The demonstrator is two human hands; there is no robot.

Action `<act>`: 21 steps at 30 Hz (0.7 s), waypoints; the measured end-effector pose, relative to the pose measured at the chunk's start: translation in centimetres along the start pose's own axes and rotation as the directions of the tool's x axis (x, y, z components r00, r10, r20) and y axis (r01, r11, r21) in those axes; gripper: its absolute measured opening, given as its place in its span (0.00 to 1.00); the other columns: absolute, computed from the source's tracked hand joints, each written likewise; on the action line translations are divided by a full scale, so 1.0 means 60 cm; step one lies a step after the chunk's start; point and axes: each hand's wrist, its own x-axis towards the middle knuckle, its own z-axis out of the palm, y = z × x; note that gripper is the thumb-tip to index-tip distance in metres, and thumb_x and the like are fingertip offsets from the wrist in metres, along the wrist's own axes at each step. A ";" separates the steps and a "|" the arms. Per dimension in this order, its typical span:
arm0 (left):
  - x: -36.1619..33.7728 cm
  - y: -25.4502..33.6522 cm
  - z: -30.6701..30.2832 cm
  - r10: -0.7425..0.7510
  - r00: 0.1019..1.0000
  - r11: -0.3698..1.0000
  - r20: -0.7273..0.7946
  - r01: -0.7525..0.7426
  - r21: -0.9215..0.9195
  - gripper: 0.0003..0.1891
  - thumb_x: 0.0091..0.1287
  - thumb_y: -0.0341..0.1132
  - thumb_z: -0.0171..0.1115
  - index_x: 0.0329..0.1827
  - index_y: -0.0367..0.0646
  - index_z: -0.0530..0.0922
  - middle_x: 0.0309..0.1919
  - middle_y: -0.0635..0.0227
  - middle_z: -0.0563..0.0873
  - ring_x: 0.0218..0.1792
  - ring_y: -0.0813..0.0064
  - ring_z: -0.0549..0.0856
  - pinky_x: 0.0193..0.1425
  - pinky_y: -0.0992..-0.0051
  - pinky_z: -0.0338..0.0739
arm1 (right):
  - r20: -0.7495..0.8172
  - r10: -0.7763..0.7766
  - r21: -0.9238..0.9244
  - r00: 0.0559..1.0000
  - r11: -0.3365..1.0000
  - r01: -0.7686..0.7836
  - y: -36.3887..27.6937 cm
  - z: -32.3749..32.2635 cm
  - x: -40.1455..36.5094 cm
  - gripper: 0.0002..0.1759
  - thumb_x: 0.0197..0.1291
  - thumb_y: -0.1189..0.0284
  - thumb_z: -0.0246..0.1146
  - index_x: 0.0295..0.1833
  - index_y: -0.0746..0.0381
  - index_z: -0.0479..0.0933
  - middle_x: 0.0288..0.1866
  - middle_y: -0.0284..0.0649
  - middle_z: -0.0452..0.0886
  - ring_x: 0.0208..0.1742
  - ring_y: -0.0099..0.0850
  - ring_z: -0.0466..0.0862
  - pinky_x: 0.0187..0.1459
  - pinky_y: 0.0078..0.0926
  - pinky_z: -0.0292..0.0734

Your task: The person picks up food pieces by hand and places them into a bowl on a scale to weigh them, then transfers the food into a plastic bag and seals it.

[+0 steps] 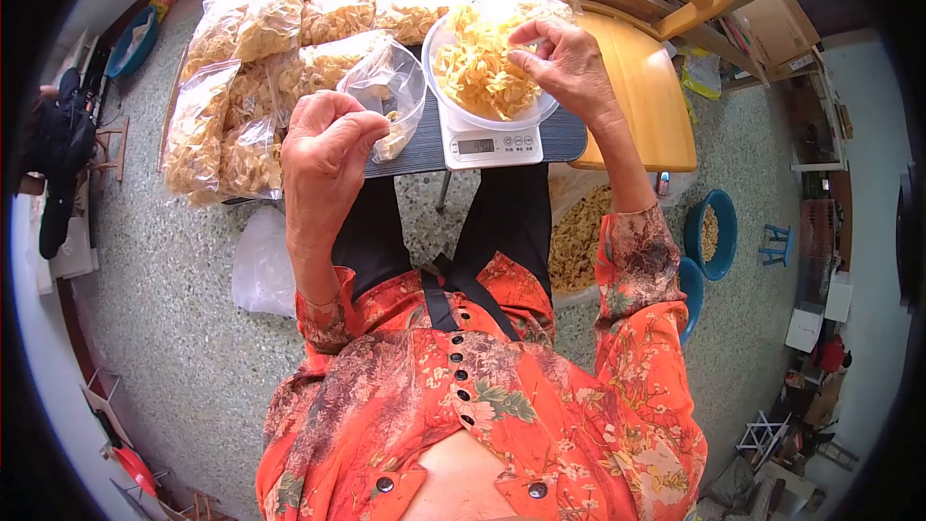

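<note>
On a white digital scale point(492, 146) rests a clear plastic bowl point(433, 77) with a heap of dried yellow pieces point(473, 63). My right hand point(569, 68) is over the right side of this heap, its thumb and fingers curled in. Whether pieces are between them is hard to see. To the left, my left hand point(333, 150) is closed in a pinch, fingertips against or just in front of a clear plastic container point(409, 87). A few small pale pieces show there. What the pinch holds, if anything, I cannot make out.
Bags of dried pieces point(265, 24) cover the table's left and back. A wooden chair point(637, 87) stands right of the scale. Below it lies a large bag of darker pieces point(582, 236), near blue basins point(711, 234). A pale plastic bag point(262, 265) is on the floor.
</note>
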 end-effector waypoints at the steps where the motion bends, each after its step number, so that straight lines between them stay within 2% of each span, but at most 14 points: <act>1: 0.000 0.000 0.000 -0.006 1.000 1.000 -0.005 0.005 -0.003 0.08 0.54 0.22 0.74 0.36 0.40 0.87 0.32 0.65 0.82 0.39 0.64 0.81 0.43 0.67 0.76 | -0.129 -0.122 -0.036 0.984 0.992 0.119 -0.007 0.002 0.000 0.13 0.57 0.69 0.75 0.47 0.61 0.87 0.33 0.34 0.85 0.30 0.21 0.79 0.36 0.22 0.77; 2: 0.000 -0.001 0.001 -0.008 1.000 1.000 -0.007 0.008 -0.003 0.08 0.54 0.22 0.74 0.36 0.40 0.87 0.32 0.65 0.82 0.39 0.64 0.81 0.43 0.67 0.76 | -0.249 -0.246 -0.087 0.937 0.969 0.232 -0.015 0.002 0.000 0.14 0.59 0.68 0.75 0.47 0.63 0.86 0.34 0.32 0.83 0.29 0.16 0.75 0.33 0.18 0.74; 6: 0.001 -0.002 0.001 -0.006 1.000 1.000 0.005 0.006 0.002 0.08 0.54 0.22 0.74 0.36 0.40 0.87 0.32 0.65 0.82 0.39 0.63 0.82 0.43 0.66 0.76 | -0.250 -0.249 -0.070 0.936 0.968 0.239 -0.044 -0.011 0.010 0.14 0.61 0.67 0.73 0.49 0.63 0.86 0.36 0.34 0.85 0.28 0.20 0.75 0.35 0.20 0.76; 8: 0.001 0.000 0.001 -0.007 1.000 1.000 0.013 0.007 0.000 0.08 0.54 0.22 0.74 0.36 0.40 0.87 0.32 0.65 0.82 0.39 0.63 0.82 0.43 0.66 0.76 | -0.092 -0.245 -0.083 0.965 0.968 0.238 -0.042 -0.007 0.026 0.11 0.61 0.68 0.71 0.45 0.62 0.86 0.40 0.45 0.86 0.33 0.37 0.85 0.40 0.32 0.80; 9: 0.001 0.001 0.002 -0.012 1.000 1.000 0.010 0.012 -0.006 0.08 0.54 0.22 0.74 0.36 0.40 0.87 0.32 0.65 0.82 0.39 0.63 0.82 0.43 0.66 0.77 | -0.035 -0.224 -0.144 0.974 0.965 0.217 -0.038 -0.006 0.035 0.13 0.62 0.64 0.69 0.45 0.62 0.86 0.43 0.48 0.86 0.39 0.43 0.87 0.45 0.37 0.81; 10: 0.000 0.002 0.003 -0.018 1.000 1.000 0.005 0.018 -0.013 0.08 0.54 0.22 0.74 0.36 0.41 0.87 0.32 0.65 0.82 0.39 0.63 0.82 0.43 0.66 0.77 | -0.031 -0.224 -0.145 0.974 0.965 0.217 -0.032 -0.001 0.042 0.13 0.62 0.64 0.69 0.45 0.62 0.86 0.43 0.48 0.86 0.39 0.43 0.87 0.45 0.37 0.81; 12: 0.000 0.003 0.003 -0.023 1.000 1.000 0.002 0.023 -0.014 0.08 0.54 0.22 0.74 0.36 0.41 0.87 0.32 0.65 0.82 0.39 0.63 0.82 0.43 0.66 0.77 | 0.020 -0.256 -0.383 0.967 0.891 0.244 -0.023 0.014 0.054 0.20 0.62 0.56 0.70 0.47 0.63 0.86 0.38 0.46 0.85 0.40 0.40 0.86 0.47 0.37 0.79; 13: 0.000 0.003 0.003 -0.024 1.000 1.000 0.003 0.024 -0.014 0.08 0.54 0.22 0.74 0.36 0.41 0.87 0.32 0.65 0.82 0.39 0.63 0.82 0.43 0.66 0.77 | 0.048 -0.199 -0.429 0.979 0.881 0.200 -0.029 0.018 0.058 0.24 0.61 0.51 0.69 0.47 0.62 0.87 0.39 0.48 0.86 0.46 0.45 0.86 0.52 0.43 0.79; 14: -0.004 0.006 -0.001 -0.037 0.999 0.999 0.015 0.037 -0.016 0.08 0.54 0.22 0.74 0.36 0.41 0.87 0.32 0.65 0.82 0.39 0.63 0.82 0.43 0.66 0.77 | 0.058 -0.186 -0.423 0.981 0.885 0.193 -0.035 0.023 0.052 0.24 0.61 0.51 0.69 0.47 0.62 0.87 0.39 0.48 0.86 0.46 0.45 0.86 0.52 0.43 0.79; 16: -0.003 0.005 -0.001 -0.020 1.000 1.000 0.024 0.020 -0.004 0.08 0.54 0.22 0.74 0.36 0.41 0.87 0.33 0.65 0.83 0.39 0.63 0.82 0.43 0.66 0.77 | 0.144 -0.056 -0.507 0.988 0.853 0.122 -0.046 0.026 0.051 0.21 0.62 0.54 0.69 0.47 0.61 0.87 0.39 0.48 0.86 0.46 0.45 0.86 0.53 0.41 0.79; 17: -0.003 0.004 -0.002 -0.021 1.000 1.000 0.022 0.021 -0.006 0.08 0.54 0.22 0.74 0.36 0.41 0.87 0.33 0.65 0.83 0.39 0.63 0.82 0.43 0.66 0.77 | 0.144 -0.056 -0.509 0.988 0.852 0.122 -0.047 0.025 0.048 0.21 0.62 0.54 0.69 0.47 0.61 0.87 0.39 0.48 0.86 0.46 0.45 0.86 0.53 0.41 0.79; 19: -0.003 0.001 -0.002 -0.007 1.000 1.000 0.030 0.007 0.001 0.08 0.54 0.22 0.74 0.36 0.41 0.87 0.32 0.65 0.83 0.39 0.63 0.82 0.43 0.66 0.77 | 0.096 -0.115 -0.419 0.989 0.896 0.145 -0.046 0.021 0.041 0.15 0.63 0.61 0.70 0.46 0.62 0.87 0.35 0.44 0.87 0.40 0.37 0.88 0.47 0.34 0.82; 20: -0.004 -0.001 -0.002 -0.010 1.000 1.000 0.029 0.010 -0.002 0.08 0.54 0.22 0.74 0.36 0.41 0.87 0.32 0.65 0.83 0.39 0.63 0.82 0.43 0.66 0.77 | 0.100 -0.114 -0.422 0.988 0.895 0.146 -0.044 0.013 0.041 0.15 0.63 0.61 0.70 0.46 0.62 0.87 0.35 0.44 0.87 0.40 0.37 0.88 0.47 0.34 0.82; 21: -0.005 -0.003 -0.002 -0.031 0.999 0.999 0.022 0.031 -0.015 0.08 0.54 0.22 0.74 0.36 0.41 0.87 0.32 0.64 0.83 0.39 0.63 0.82 0.43 0.66 0.77 | 0.017 -0.120 -0.221 0.993 0.968 0.121 -0.042 0.002 0.040 0.13 0.64 0.64 0.71 0.46 0.62 0.87 0.34 0.40 0.87 0.37 0.31 0.87 0.42 0.29 0.82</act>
